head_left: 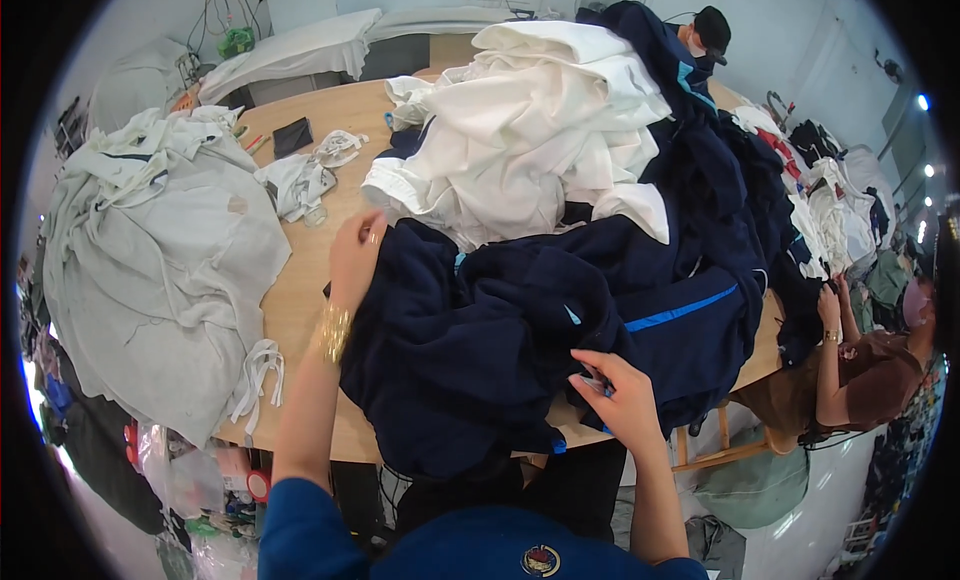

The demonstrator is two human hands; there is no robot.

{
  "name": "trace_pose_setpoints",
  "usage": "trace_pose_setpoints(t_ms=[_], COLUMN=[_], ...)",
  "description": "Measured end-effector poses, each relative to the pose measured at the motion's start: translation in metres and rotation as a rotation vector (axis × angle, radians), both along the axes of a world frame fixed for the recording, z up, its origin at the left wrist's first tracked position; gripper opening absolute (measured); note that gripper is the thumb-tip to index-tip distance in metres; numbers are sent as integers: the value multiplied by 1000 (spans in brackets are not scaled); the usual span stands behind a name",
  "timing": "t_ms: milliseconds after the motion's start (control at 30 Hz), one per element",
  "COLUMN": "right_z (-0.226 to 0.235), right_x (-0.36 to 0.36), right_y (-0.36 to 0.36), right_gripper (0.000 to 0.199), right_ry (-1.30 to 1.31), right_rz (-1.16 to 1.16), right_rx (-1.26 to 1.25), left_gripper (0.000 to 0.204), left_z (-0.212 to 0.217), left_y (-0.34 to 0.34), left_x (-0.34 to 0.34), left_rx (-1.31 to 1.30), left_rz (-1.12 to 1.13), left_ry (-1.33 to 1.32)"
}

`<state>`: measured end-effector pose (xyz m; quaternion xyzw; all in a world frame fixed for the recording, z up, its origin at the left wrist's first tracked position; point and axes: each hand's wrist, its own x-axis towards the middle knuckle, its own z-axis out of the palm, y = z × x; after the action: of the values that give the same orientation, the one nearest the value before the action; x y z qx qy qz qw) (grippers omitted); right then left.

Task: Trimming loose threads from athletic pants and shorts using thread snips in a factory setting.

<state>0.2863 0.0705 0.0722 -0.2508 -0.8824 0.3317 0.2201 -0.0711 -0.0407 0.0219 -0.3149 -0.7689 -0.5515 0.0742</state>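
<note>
Nearest, the right hand point(620, 395) pinches the near edge of the navy garment point(500, 330) heaped on the wooden worktop point(300, 290), its grip closed on a small item I cannot make out; the left hand point(355, 250) clutches the garment's far left edge with closed fingers. A grey cloth pile point(160, 260) drapes the left side. Farther off, white garments point(530, 130) overlie the navy heap, hiding the worktop's far right part.
</note>
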Motion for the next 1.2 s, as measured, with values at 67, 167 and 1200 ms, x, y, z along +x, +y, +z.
trace_pose_setpoints(t_ms=[67, 167, 1200], right_z=[5, 3, 67], right_x=[14, 41, -12], right_y=[-8, -13, -13], right_gripper=[27, 27, 74], right_ry=[-37, -79, 619], right_rz=[-62, -72, 282], right_rx=[-48, 16, -496], left_gripper=[28, 31, 32], left_z=[-8, -21, 404], left_y=[33, 70, -19], left_x=[-40, -90, 153], left_rx=[-80, -90, 504], left_rz=[-15, -72, -673], left_ry=[-162, -401, 533])
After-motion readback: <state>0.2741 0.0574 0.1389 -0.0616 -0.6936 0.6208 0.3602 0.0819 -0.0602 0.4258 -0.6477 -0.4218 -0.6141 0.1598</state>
